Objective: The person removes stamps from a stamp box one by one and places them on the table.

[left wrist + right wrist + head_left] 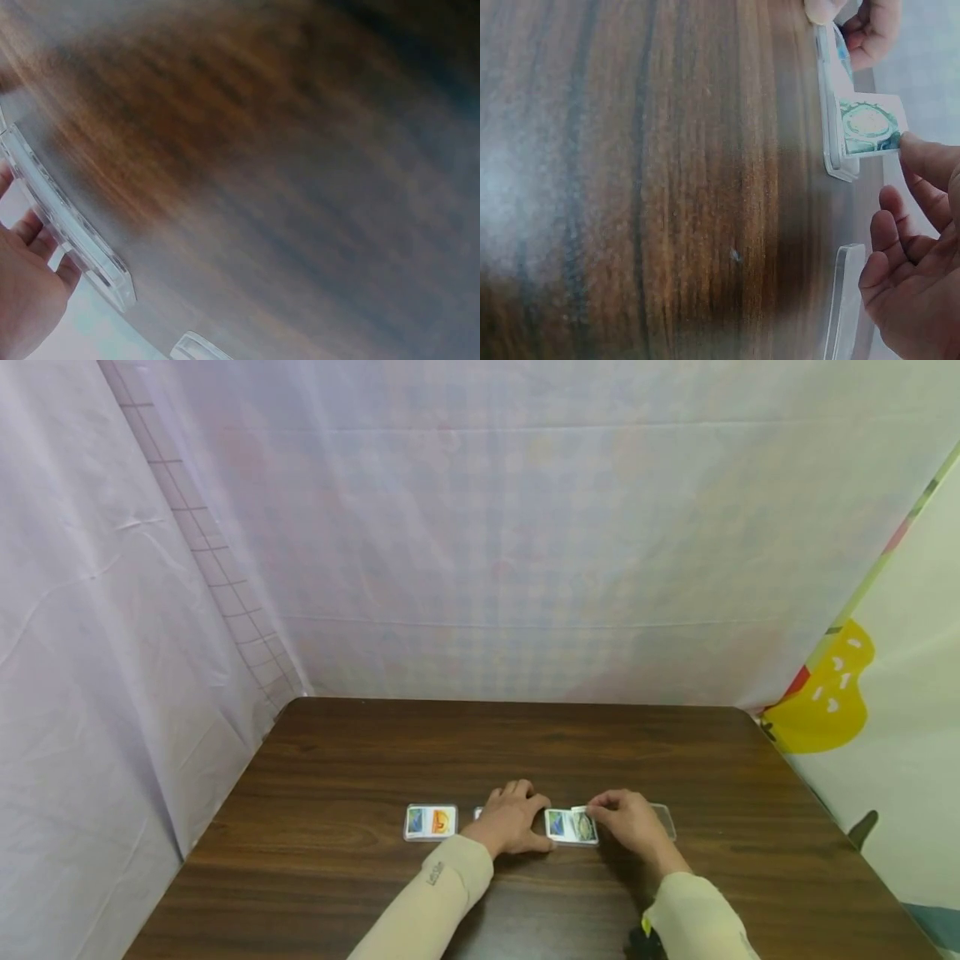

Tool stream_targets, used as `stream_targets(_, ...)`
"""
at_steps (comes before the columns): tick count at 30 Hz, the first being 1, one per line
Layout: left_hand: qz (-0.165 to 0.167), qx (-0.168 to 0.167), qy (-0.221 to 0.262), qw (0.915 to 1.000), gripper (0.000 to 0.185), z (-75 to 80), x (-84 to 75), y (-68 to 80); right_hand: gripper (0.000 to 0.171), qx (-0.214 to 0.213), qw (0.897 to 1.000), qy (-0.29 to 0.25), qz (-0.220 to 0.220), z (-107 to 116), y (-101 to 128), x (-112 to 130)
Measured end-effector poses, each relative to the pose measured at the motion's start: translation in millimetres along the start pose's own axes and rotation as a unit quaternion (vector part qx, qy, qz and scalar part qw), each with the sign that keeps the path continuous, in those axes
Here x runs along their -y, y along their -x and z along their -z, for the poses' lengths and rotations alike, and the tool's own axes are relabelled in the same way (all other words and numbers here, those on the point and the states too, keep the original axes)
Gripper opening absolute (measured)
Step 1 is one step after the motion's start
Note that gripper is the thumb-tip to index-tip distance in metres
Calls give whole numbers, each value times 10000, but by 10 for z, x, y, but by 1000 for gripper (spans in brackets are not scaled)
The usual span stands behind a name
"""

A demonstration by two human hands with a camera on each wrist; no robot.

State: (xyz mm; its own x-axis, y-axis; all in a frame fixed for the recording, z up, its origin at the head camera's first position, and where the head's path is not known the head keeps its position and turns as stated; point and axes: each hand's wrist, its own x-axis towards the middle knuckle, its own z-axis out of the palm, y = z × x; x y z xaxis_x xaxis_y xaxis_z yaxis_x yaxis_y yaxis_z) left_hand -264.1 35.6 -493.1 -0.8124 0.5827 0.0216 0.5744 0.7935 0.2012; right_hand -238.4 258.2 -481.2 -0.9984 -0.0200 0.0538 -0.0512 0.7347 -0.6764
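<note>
Toward the front of the wooden table (360,760), a clear card case (572,839) holds picture cards. My left hand (513,818) grips the left end of this case, thumb on the near side and fingers on the far side. It also covers most of another case, whose corner (477,812) shows. My right hand (633,822) pinches a small card (870,124) with a green ring-shaped picture between thumb and index finger. The card overlaps the right end of the gripped case and is tilted there. The other right fingers are loosely curled.
To the left lies another clear case (431,823) with a blue-green and an orange picture. A clear case (664,821) sits partly behind my right hand. A dark object (645,941) is by the right sleeve. White curtains (525,527) hang behind the table.
</note>
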Motion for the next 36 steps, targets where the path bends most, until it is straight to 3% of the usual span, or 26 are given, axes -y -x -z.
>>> stream_targets(13,12,35,83,10000,60,-4,-2,-10,18,-11,9995,-219,-229,61,88,48)
stream_targets(26,50,63,15,10000,60,4,-7,-6,17,-109,9995,-138,-247,138,211,78)
stream_targets(36,109,167,-59,9998,62,39,-30,9,12,-176,9987,-461,-162,126,346,77)
